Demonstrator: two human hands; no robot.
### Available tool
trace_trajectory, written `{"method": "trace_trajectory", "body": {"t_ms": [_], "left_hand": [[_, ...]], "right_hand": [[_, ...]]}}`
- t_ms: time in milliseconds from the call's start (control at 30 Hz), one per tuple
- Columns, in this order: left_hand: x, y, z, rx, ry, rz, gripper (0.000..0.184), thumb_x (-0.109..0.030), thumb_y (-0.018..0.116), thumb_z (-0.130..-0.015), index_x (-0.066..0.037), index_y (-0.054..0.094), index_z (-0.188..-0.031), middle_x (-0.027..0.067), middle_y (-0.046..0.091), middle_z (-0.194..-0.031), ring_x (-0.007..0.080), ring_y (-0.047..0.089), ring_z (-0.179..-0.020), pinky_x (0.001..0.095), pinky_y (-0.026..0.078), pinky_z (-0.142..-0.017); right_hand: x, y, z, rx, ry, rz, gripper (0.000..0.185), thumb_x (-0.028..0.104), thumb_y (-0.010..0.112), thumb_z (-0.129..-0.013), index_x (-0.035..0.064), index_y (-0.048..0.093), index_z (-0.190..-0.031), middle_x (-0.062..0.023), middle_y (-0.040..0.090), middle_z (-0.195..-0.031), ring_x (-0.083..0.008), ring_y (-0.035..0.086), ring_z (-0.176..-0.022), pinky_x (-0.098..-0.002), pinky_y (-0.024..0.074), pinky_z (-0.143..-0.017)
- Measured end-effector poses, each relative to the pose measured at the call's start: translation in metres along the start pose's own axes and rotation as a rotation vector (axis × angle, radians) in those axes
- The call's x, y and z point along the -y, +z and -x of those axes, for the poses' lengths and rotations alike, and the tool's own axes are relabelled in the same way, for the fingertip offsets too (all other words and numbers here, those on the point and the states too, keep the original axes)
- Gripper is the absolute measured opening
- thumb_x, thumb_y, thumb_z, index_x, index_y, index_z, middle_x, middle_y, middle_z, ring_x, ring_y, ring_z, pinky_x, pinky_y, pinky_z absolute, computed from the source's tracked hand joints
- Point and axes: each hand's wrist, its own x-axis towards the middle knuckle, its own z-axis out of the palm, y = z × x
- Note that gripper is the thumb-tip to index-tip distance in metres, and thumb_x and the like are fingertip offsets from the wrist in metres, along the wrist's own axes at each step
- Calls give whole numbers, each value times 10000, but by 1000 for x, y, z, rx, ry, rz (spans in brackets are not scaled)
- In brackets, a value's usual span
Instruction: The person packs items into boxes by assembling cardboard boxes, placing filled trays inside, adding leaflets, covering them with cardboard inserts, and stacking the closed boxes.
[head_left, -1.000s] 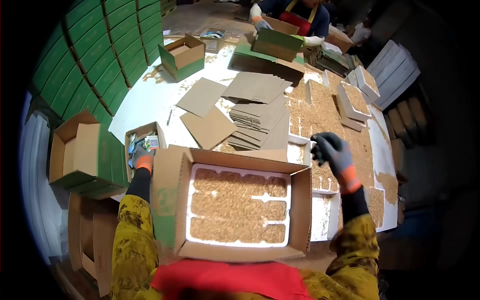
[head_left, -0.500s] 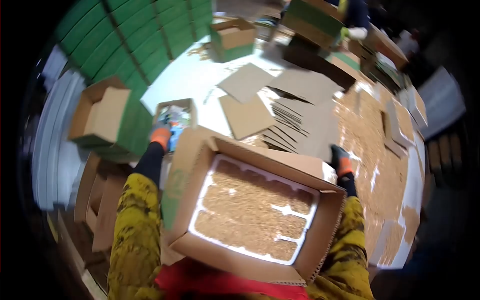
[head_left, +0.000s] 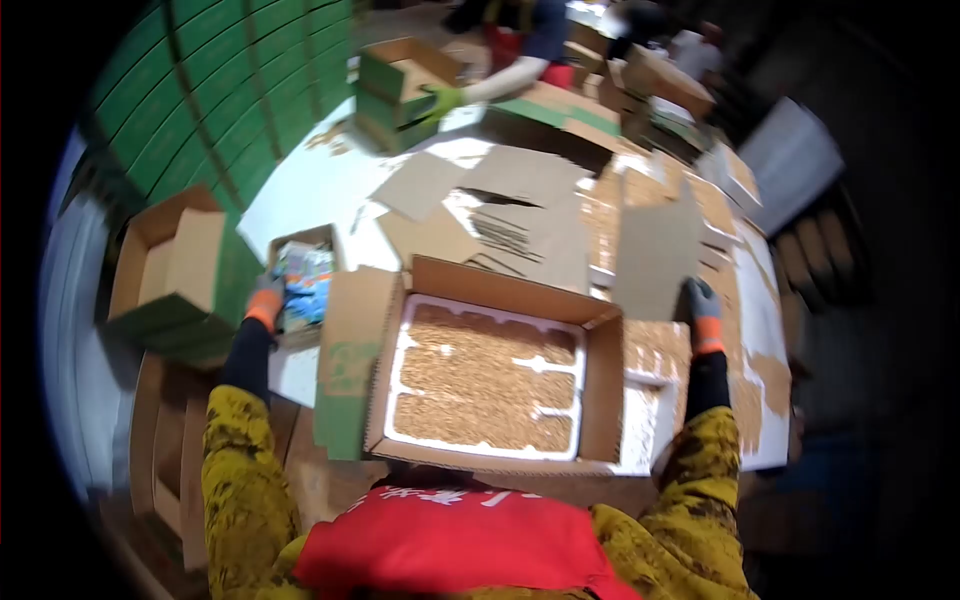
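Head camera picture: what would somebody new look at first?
Probably the big open box, low in the middle, with a white tray of brown bits inside. Then maybe the stacked green boxes at upper left, and the flat sheet in the right hand, right of the open box.

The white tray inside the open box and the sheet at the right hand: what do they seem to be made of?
White tray: seems plastic or foam, by its smooth, bright white rim; I cannot tell which. Sheet: probably cardboard, by its plain, matte, grey-brown face.
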Motion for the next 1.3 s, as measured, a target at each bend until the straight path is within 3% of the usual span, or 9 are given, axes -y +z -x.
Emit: {"method": "trace_trajectory", "body": {"t_ms": [233, 600, 667, 733, 800, 867, 1033, 1200, 1300], "left_hand": [[4, 1, -14, 43, 192, -254, 353, -295, 513, -865, 30, 645, -899, 276, 627, -969, 464, 577, -939, 514, 463, -796], [-50, -27, -6, -289, -52, 437, 332, -366, 659, -795, -66, 713, -925, 161, 689, -859, 323, 659, -779, 395, 498, -747], [-123, -78, 29, -348, 156, 771, 210, -214, 674, -853, -11, 703, -899, -8, 610, -674, 50, 499, -604, 246, 406, -544], [-233, -148, 112, -330, 413, 1032, 140, -138, 656, -862, -1, 684, -861, 24, 631, -708, 78, 502, -618, 260, 425, -585], [-299, -190, 187, -659, 1025, 578, 56, -85, 642, -828, -31, 655, -819, 92, 604, -723, 211, 569, -629, 293, 443, -585], [-328, -195, 230, -325, 1242, -143, 136, -126, 587, -828, -75, 638, -943, 41, 615, -799, 264, 588, -715, 354, 446, -618], [-305, -158, 251, -299, 1059, 44, 347, -210, 513, -909, -70, 518, -1227, 152, 549, -1212, 274, 490, -1149, 430, 336, -1027], [-288, -134, 263, 48, 476, 926, 416, -94, 480, -885, 48, 444, -1274, 226, 511, -1257, 379, 475, -1181, 382, 380, -1019], [-267, -115, 256, -75, 906, 368, 447, -66, 465, -897, 40, 408, -1327, 228, 497, -1293, 343, 482, -1210, 366, 386, -1017]], "right_hand": [[61, -7, 63, 96, 98, -205, 171, 230, 609, -910, 71, 657, -951, 48, 584, -771, -60, 512, -660, -219, 410, -574], [97, -17, 127, -57, 7, -114, 310, 244, 606, -926, -20, 634, -1085, -36, 646, -988, -94, 562, -859, -249, 457, -770], [96, -24, 125, -168, -56, -4, 337, 193, 611, -921, -49, 603, -1157, -76, 651, -1067, -123, 583, -928, -261, 468, -835], [145, -13, 140, -171, -197, -13, 302, 107, 613, -908, -56, 596, -1161, -89, 657, -1077, -144, 595, -959, -271, 471, -866], [167, -4, 150, -171, -498, -16, 299, 54, 642, -867, -37, 605, -1149, -109, 666, -1065, -149, 604, -966, -274, 480, -859], [241, 18, 176, -171, -907, 279, 292, -16, 677, -791, 37, 646, -1077, -123, 667, -1025, -237, 637, -930, -325, 497, -818], [284, 32, 237, 268, -1223, 698, 318, 77, 641, -723, 161, 697, -1023, 7, 639, -982, -190, 591, -791, -279, 474, -698], [237, 69, 217, 1214, -883, 439, 225, 230, 631, -815, 144, 660, -1021, -64, 653, -977, -264, 609, -897, -347, 495, -778], [216, 75, 225, 1268, -766, 580, 276, 278, 596, -854, 126, 641, -1080, -102, 648, -974, -299, 601, -948, -381, 485, -826]]}}
